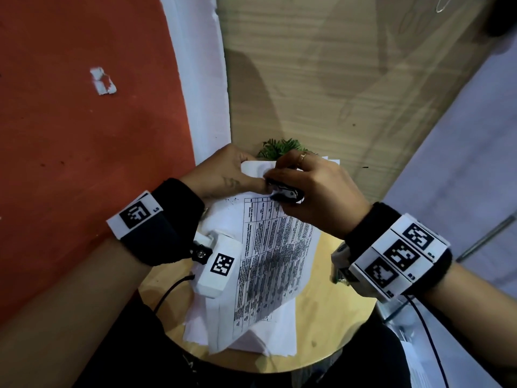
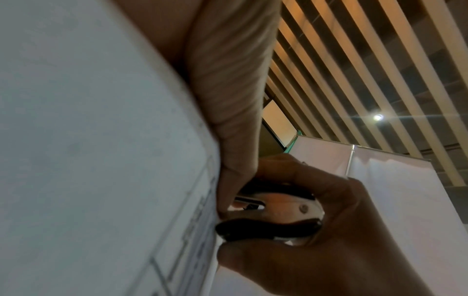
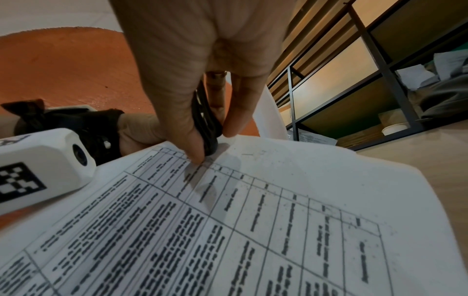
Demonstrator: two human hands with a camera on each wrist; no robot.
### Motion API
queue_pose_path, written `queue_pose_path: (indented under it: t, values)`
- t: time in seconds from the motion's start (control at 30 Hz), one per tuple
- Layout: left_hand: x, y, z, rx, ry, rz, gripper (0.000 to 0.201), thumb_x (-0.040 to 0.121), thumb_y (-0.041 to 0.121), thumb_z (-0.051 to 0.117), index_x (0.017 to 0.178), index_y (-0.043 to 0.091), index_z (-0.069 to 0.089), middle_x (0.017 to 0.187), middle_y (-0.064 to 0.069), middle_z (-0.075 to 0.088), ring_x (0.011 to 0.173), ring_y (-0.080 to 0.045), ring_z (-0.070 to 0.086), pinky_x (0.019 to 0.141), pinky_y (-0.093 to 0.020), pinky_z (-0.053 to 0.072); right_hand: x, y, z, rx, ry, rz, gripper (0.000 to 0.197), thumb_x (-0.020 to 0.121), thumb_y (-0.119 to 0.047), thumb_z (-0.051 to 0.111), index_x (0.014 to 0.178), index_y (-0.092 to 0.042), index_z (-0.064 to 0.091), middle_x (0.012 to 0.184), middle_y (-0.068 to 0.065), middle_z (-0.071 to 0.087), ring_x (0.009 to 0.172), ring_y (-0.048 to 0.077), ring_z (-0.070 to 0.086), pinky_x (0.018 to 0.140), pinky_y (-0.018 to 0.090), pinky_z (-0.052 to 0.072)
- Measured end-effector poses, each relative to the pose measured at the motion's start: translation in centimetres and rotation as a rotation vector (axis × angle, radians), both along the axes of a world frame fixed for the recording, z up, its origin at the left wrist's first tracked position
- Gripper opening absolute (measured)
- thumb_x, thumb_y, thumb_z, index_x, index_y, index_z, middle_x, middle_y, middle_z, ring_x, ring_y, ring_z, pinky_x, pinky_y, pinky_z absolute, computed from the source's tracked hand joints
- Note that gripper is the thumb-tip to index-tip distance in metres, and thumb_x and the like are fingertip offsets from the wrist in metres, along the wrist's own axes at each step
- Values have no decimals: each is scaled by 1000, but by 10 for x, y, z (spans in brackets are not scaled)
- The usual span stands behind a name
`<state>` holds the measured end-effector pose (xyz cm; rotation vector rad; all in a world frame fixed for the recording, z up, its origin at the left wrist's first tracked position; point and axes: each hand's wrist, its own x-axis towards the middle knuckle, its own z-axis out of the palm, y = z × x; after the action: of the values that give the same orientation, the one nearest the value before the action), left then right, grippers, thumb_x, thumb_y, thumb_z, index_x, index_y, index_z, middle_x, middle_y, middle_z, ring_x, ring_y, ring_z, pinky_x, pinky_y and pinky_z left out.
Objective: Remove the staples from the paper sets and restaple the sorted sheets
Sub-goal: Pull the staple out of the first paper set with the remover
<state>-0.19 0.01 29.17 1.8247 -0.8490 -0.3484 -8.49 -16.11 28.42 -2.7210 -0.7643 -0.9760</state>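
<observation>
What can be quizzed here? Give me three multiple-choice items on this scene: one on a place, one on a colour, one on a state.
1. Where is the staple remover?
A. At the top corner of the printed paper set
B. On the floor
C. Under the table

2. What colour is the wall patch at left?
A. Green
B. Red-orange
C. Black

3. What is the left hand doing?
A. Hanging idle
B. Holding a cup
C. Holding the paper set's top edge

Answers: 1 A, the right hand grips it there. 2 B, seen in the head view. 3 C, its fingers pinch the folded-up sheet.
</observation>
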Motion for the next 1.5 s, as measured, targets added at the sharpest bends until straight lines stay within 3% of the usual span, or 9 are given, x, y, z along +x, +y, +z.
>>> queue_pose_path:
  t: [0.2, 0.4, 0.63, 0.87, 0.97, 1.1, 1.2, 1.33, 1.5]
  values:
    - [1, 3, 1, -22, 62, -66, 40, 73, -9, 72, 48, 21, 69, 50, 14, 60, 49, 3, 52, 50, -11, 41, 2, -2, 1, 1, 13, 30, 27, 65, -13, 66, 90, -7, 72, 88, 13, 66, 75, 33, 65, 50, 39, 53]
    - [2, 5, 2, 9, 55, -22, 12, 69, 10, 78, 67, 15, 68, 67, 1, 65, 62, -7, 56, 62, -21, 44, 7, -11, 0, 125, 41, 74, 25, 68, -13, 69, 92, -6, 72, 89, 12, 65, 74, 32, 65, 58, 42, 54]
    - [3, 4, -1, -34, 33, -50, 34, 62, 20, 82, 91, 6, 73, 96, -11, 73, 86, -13, 64, 86, -32, 49, 6, -12, -6, 237, 25, 98, 22, 70, -12, 73, 91, -5, 72, 88, 11, 67, 76, 20, 63, 67, 32, 50]
    - [-4, -3, 1, -73, -8, -38, 12, 70, 21, 72, 81, 26, 71, 80, 20, 70, 82, 8, 61, 80, -16, 46, 8, -18, -6, 404, 46, 100, 26, 66, -9, 77, 91, -3, 72, 89, 9, 66, 79, 13, 61, 73, 23, 49]
    - [-4, -8, -5, -70, -92, 88, 12, 72, 24, 79, 82, 22, 72, 88, -1, 72, 81, -9, 61, 77, -32, 48, 8, -16, -7, 421, 37, 73, 25, 64, -9, 77, 88, -4, 72, 87, 9, 66, 78, 13, 60, 73, 21, 48]
    - [1, -13, -19, -27, -271, 255, 36, 61, 57, 66, 73, 23, 71, 68, -3, 60, 67, -14, 53, 68, -37, 48, 10, -13, -11, 283, -82, -31, 25, 64, -16, 74, 86, -3, 71, 85, 13, 66, 70, 31, 65, 59, 37, 54]
    - [3, -10, -22, 19, -306, 354, 64, 62, 49, 63, 111, 7, 69, 98, 1, 65, 92, -13, 59, 86, -32, 48, 14, -21, -15, 222, -100, -102, 29, 69, -25, 64, 87, -4, 70, 84, 15, 65, 68, 35, 64, 54, 41, 53]
    - [14, -3, -24, 98, -248, 369, 103, 41, 66, 46, 120, 2, 62, 124, -14, 63, 117, -25, 57, 101, -36, 44, 20, -31, -29, 226, 3, -226, 28, 65, -24, 61, 83, -5, 70, 80, 12, 66, 64, 35, 63, 52, 38, 52]
    - [33, 2, -36, 160, -192, 352, 93, 43, 63, 56, 113, 3, 66, 118, -14, 67, 112, -29, 61, 99, -41, 46, 34, -34, -52, 155, 234, -428, 30, 68, -15, 72, 97, -5, 70, 97, 16, 65, 82, 38, 63, 65, 38, 48]
